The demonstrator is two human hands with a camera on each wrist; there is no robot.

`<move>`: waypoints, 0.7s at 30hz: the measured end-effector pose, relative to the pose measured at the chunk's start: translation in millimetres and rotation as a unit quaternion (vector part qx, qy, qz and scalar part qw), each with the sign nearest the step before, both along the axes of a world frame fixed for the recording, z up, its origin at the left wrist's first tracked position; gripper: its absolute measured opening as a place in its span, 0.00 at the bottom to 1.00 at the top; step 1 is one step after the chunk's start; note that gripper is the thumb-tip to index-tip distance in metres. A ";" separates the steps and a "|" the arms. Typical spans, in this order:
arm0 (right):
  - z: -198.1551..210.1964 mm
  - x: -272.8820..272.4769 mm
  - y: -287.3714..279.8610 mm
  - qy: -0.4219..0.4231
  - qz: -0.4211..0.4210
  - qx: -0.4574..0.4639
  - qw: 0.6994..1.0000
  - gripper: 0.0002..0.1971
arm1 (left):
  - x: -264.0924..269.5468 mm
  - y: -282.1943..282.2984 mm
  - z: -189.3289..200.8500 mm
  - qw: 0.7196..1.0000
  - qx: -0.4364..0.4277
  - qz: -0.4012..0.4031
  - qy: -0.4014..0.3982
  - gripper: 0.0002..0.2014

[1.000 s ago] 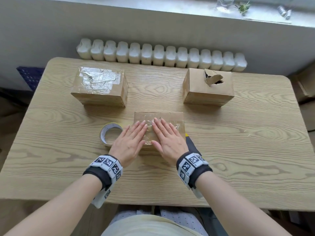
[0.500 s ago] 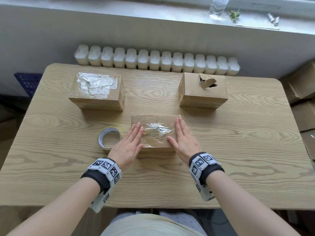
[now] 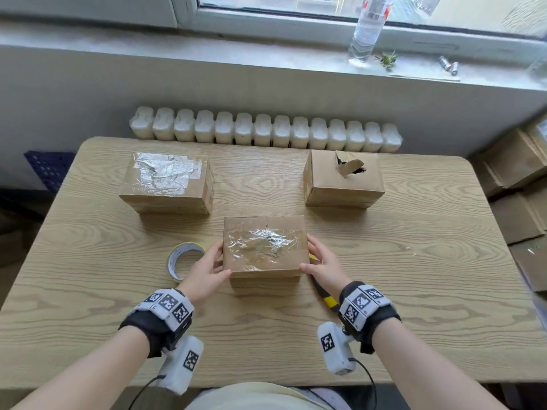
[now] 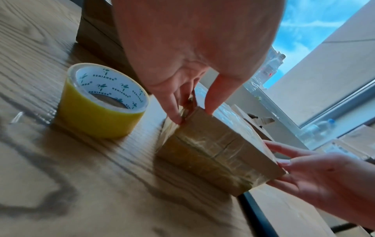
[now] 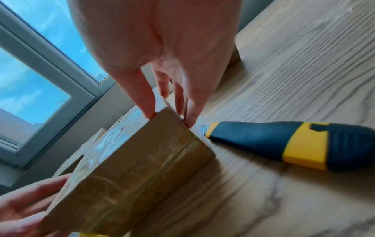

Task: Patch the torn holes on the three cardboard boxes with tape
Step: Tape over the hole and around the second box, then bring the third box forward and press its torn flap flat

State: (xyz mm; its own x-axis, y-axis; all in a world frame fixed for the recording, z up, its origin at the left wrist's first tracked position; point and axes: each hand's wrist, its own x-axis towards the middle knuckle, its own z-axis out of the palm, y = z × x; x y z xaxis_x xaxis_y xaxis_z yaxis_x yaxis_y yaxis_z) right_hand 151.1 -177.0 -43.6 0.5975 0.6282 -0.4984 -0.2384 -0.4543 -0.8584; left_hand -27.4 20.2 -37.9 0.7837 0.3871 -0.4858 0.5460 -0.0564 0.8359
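Observation:
The middle box point(image 3: 265, 247), its top patched with shiny clear tape, sits at the table's centre front. My left hand point(image 3: 217, 263) grips its left side, thumb at the top front corner, and my right hand point(image 3: 313, 258) grips the right side the same way. The wrist views show the left fingers point(image 4: 174, 112) and the right fingers point(image 5: 148, 105) pinching the box point(image 4: 219, 149) point(image 5: 131, 160) at its top edge. At back left stands a taped box point(image 3: 167, 182). The box at back right point(image 3: 343, 184) has a torn hole point(image 3: 350, 168) in its top.
A yellow tape roll point(image 3: 185, 260) point(image 4: 101, 102) lies just left of my left hand. A blue and yellow utility knife point(image 5: 284, 142) point(image 3: 324, 294) lies on the wooden table point(image 3: 414, 291) under my right wrist. White bottles point(image 3: 266, 131) line the table's far edge.
Both hands slid off the taped top of the middle box, apart from each other, and now grip its left and right sides. The head view tilted upward.

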 end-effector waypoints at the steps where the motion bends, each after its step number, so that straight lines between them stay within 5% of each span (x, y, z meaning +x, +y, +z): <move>1: 1.0 3.2 4.3 0.001 -0.005 0.003 1.000 0.38 | 4.0 4.8 0.6 1.000 -0.014 0.011 -0.014 0.35; 7: 17.0 34.5 42.5 0.015 -0.036 0.023 0.999 0.39 | 43.4 36.5 9.5 0.989 -0.061 0.121 -0.063 0.23; 21: 13.2 95.5 122.0 0.004 -0.045 -0.005 0.999 0.37 | 123.7 91.1 4.3 0.989 0.015 0.144 -0.019 0.28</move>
State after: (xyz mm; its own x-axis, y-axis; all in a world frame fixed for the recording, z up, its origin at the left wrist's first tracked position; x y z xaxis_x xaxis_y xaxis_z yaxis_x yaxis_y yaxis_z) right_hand 246.6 -55.0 -30.4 0.6467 0.5674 -0.5097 -0.2857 -0.4393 -0.8517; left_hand 96.3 111.3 -33.6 0.6563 0.6104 -0.4435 0.5114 0.0723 0.8563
